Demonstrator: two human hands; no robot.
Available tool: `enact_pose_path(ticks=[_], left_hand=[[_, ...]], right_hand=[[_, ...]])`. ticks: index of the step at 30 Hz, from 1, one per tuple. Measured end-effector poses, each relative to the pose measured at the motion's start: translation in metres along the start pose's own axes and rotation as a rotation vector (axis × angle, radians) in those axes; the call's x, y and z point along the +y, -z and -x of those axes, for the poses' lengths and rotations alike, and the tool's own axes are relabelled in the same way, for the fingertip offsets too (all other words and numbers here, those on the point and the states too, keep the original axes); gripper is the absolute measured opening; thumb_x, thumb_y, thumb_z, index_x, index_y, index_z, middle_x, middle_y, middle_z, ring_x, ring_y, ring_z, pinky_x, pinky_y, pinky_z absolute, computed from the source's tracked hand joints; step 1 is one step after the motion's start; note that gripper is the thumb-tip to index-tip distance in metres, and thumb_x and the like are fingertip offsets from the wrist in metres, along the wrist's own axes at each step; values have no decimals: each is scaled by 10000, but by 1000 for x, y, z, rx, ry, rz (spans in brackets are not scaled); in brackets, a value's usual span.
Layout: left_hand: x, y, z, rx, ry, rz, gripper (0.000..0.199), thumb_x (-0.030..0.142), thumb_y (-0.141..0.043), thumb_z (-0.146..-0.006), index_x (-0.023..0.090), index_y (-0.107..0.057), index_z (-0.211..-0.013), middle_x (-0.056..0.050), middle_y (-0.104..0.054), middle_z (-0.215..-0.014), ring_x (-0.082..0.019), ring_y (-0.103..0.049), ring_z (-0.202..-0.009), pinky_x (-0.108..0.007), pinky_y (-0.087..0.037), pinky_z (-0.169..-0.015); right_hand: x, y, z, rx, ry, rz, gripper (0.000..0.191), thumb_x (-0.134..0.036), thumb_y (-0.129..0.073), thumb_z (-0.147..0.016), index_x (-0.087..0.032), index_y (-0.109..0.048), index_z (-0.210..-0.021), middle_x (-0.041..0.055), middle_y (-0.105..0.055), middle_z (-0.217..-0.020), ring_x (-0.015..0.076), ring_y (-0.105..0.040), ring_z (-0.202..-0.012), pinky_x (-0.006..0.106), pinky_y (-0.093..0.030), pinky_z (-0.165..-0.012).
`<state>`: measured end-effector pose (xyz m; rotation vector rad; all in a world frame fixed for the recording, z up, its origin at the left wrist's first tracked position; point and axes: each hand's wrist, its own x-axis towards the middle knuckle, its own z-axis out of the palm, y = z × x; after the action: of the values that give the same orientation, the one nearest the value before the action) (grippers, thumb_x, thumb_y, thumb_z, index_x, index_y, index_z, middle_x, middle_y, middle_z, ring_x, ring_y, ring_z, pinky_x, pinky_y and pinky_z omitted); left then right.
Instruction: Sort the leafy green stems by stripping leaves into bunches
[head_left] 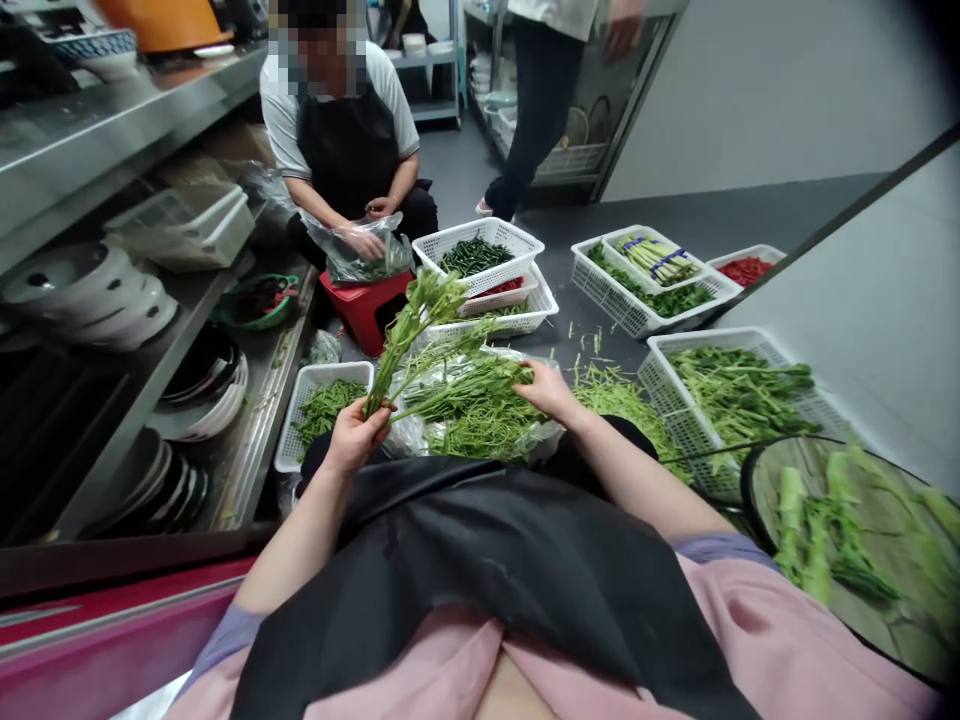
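Note:
My left hand [360,435] is closed around the lower ends of a bunch of leafy green stalks [405,340], which tilts up and away from me. Thin stems also run from that side across to the right. There my right hand [551,390] has its thumb and fingers closed on the leafy tips of some greens [514,372]. Below and between both hands, a pile of thin green stems [480,425] lies on clear plastic. The exact kind of vegetable cannot be told.
White baskets hold greens [731,395], green chillies [476,255] and bundled stalks [652,258]. Loose trimmings [622,400] lie on the floor. A round board [832,530] with cut stalks is at right. Steel shelves [240,440] flank the left. A co-worker [349,140] sits opposite; another person stands behind.

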<state>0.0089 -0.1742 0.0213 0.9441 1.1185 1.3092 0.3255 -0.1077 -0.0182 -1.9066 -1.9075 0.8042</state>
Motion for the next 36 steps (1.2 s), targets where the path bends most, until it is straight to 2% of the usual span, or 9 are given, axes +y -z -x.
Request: enact_pose_path(ticks=[3, 7, 12, 17, 22, 27, 31, 33, 36], left_hand=[[-2, -2, 1, -2, 23, -10, 376, 360, -847, -564, 133, -614, -753, -5, -625, -639, -19, -386, -352, -155, -244, -328], [-3, -5, 1, -28, 32, -28, 381, 367, -847, -561, 133, -623, -761, -16, -643, -652, -25, -398, -361, -158, -262, -332], [1, -8, 2, -60, 33, -83, 374, 383, -841, -563, 130, -640, -750, -8, -624, -612, -33, -403, -368, -168, -282, -346], [3, -8, 3, -98, 29, -122, 348, 384, -824, -593, 132, -648, -755, 24, -557, -535, -41, -393, -362, -173, -264, -350], [2, -13, 4, -95, 50, -111, 392, 421, -834, -577, 137, -635, -760, 4, -609, -593, -36, -385, -362, -176, -244, -343], [0, -21, 5, -105, 92, -130, 422, 425, -849, -561, 134, -653, -794, 13, -586, -565, -38, -374, -360, -181, -245, -345], [-3, -18, 7, -152, 125, -107, 417, 431, -839, -583, 135, -641, -799, 1, -603, -610, -32, -374, -361, -179, -245, -347], [-4, -15, 7, -161, 126, -82, 410, 431, -831, -597, 138, -626, -798, -5, -616, -642, -25, -369, -357, -174, -233, -342], [-4, -14, 8, -129, 103, -29, 401, 430, -821, -617, 143, -599, -788, 16, -580, -617, -17, -344, -350, -162, -201, -328]], right_hand=[[-19, 36, 2, 20, 17, -520, 316, -274, -651, -718, -167, -648, -1015, -51, -525, -577, 88, -418, -453, 233, -342, -477], [-48, 63, 12, -37, 57, -1091, 374, -420, -739, -665, -165, -611, -906, -116, -312, -469, 38, -209, -381, 212, -154, -382], [-67, 67, 16, -73, 81, -1215, 511, -458, -863, -515, -182, -543, -802, -120, -337, -457, 21, -213, -370, 209, -118, -368], [-70, 65, 16, -41, 86, -1190, 520, -426, -868, -506, -203, -485, -778, -127, -326, -445, 26, -215, -369, 209, -125, -378], [-65, 57, 15, 88, 183, -939, 374, -466, -738, -640, -202, -505, -767, -79, -418, -496, 68, -325, -422, 228, -260, -439], [-46, 50, 3, 425, 335, -162, 175, -330, -647, -727, -190, -611, -826, 64, -673, -783, 190, -598, -729, 272, -401, -664], [-15, 56, -17, 548, 74, 149, 215, -285, -530, -834, -160, -639, -970, 123, -705, -901, 230, -638, -814, 285, -414, -689], [2, 55, -23, 465, -63, 253, 243, -317, -500, -876, -155, -648, -981, 139, -707, -920, 243, -647, -827, 296, -420, -680], [18, 37, -19, 36, -63, 381, 319, -456, -573, -857, -160, -671, -925, 154, -707, -968, 259, -659, -861, 310, -443, -677]])
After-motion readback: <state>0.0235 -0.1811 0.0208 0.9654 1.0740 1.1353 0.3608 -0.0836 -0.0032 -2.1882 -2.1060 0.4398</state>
